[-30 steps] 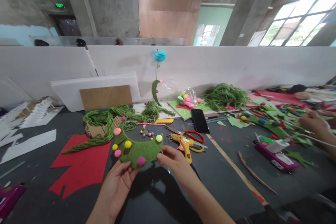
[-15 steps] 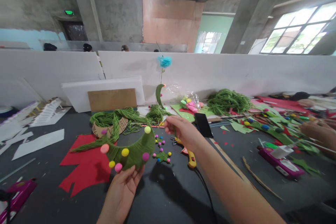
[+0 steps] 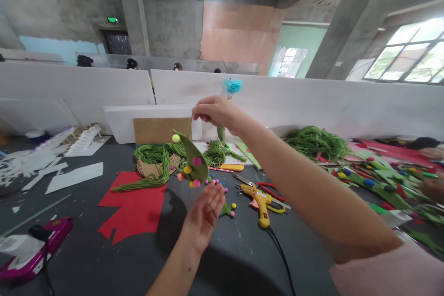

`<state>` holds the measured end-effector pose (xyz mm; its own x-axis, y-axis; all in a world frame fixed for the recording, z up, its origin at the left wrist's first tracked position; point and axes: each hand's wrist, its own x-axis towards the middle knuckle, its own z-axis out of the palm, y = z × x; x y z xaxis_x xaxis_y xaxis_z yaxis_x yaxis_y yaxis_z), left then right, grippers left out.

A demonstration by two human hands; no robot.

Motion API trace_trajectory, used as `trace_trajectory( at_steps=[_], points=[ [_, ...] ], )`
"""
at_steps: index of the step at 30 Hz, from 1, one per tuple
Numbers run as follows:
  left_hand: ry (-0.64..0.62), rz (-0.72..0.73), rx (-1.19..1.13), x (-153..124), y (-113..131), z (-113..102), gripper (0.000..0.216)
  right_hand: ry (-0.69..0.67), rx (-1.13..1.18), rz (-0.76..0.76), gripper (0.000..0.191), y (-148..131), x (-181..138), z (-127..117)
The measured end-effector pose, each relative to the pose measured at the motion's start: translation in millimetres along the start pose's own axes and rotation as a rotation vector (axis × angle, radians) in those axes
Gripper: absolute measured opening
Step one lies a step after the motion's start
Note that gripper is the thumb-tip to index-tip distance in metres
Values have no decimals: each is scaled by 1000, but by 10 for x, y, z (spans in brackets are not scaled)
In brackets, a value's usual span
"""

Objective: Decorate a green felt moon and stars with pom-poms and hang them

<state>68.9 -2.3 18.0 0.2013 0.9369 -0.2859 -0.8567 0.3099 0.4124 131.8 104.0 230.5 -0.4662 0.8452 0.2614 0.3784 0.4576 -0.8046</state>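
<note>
The right hand [image 3: 218, 112] pinches a strand [image 3: 190, 125], apparently so the pompom-studded crescent [image 3: 195, 151] hangs freely below it; the left hand [image 3: 204, 215], unclenched and empty, sits just beneath the crescent.

Passable low over the dark table [image 3: 249, 249] between the left forearm [image 3: 182, 259] and black cord [image 3: 283, 256], and leftward over the flat red sheet [image 3: 135, 208], but hemmed in ahead by the glue gun [image 3: 262, 203], scissors [image 3: 244, 179] and small star [image 3: 226, 209], and higher up by the right forearm [image 3: 294, 166] and hanging green crescent [image 3: 191, 149].
</note>
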Motion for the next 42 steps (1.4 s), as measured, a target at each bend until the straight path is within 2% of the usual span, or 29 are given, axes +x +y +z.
trace_trajectory(
  at_steps=[2, 5, 7, 10, 12, 14, 17, 21, 25, 29, 33, 35, 39, 42],
  points=[
    [-58, -119, 167, -76, -3, -43, 9, 9, -143, -19, 18, -103, 100, -138],
    [-156, -162, 492, -208, 138, -147, 12, 30, -276, -9, 17, -193, 215, -391],
    [-185, -86, 687, -257, 367, -184, 12, 15, -340, -3, 17, -213, 262, -556],
    [-93, 119, 843, -223, 818, -156, 10, -14, -394, -5, 15, -202, 288, -751],
    [-4, 311, 798, -138, 1081, -99, 9, -10, -381, -12, 14, -176, 281, -827],
    [1, 376, 767, -25, 1247, -25, 10, -14, -338, -28, 14, -143, 259, -857],
    [-62, 400, 758, 160, 1304, 105, 12, -44, -245, -69, 15, -100, 202, -835],
    [-175, 403, 764, 353, 1219, 292, 17, -139, -112, -106, 17, -86, 114, -755],
    [-307, 305, 779, 402, 1197, 387, 22, -239, -29, -132, 18, -111, 44, -674],
    [-386, 173, 764, 304, 1253, 326, 31, -316, -16, -155, 16, -148, -10, -559],
    [-333, 36, 700, 135, 1298, 233, 41, -422, -8, -213, 13, -193, -44, -380],
    [-334, 13, 714, 68, 1310, 199, 40, -456, 8, -229, 13, -213, -48, -287],
    [-416, 29, 762, 22, 1342, 136, 41, -461, 38, -230, 12, -228, -39, -160],
    [-413, 19, 812, 22, 1360, 126, 39, -455, 47, -233, 12, -215, -41, -126]
  ],
)
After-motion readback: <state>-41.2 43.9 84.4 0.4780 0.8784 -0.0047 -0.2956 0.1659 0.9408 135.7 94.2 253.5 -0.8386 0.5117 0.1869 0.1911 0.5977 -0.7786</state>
